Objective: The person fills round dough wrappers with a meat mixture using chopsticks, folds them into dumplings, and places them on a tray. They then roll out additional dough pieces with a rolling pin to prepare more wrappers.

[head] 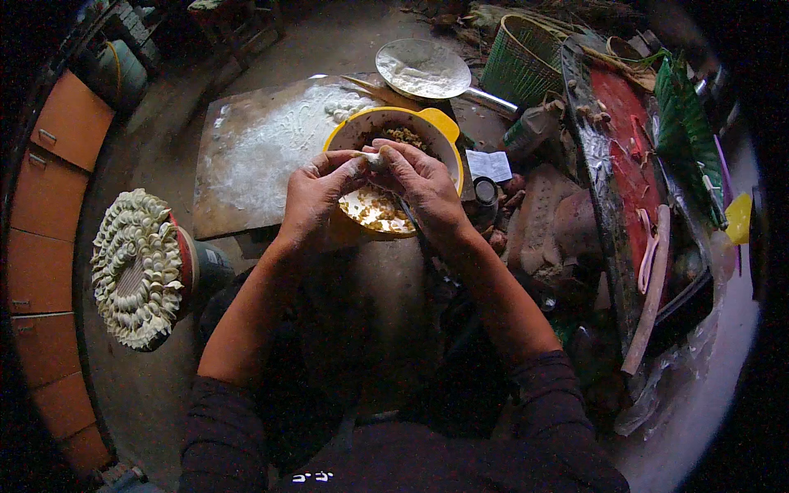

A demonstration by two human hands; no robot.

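Note:
Between my fingertips, above a yellow-rimmed bowl [457,161], is a small pale dumpling [373,159]. My left hand [317,188] pinches it from one side and my right hand [425,182] from the other; both are dusted with flour. Chopped filling [404,137] lies at the bowl's far side, with more bits scattered over its white near side. Part of a dark utensil handle [408,215] shows under my right hand. Left of the bowl, a wooden board [212,212] carries loose flour [259,160] and a few floured dough pieces [346,106] beside the rim.
To my left, rings of finished dumplings [138,265] cover a round tray on a bucket [211,266]. A metal pan of flour [424,68] sits beyond the bowl, its handle pointing right. A green basket [523,60], a jar [486,192] and a red-topped surface [622,154] with a stick [648,289] stand right.

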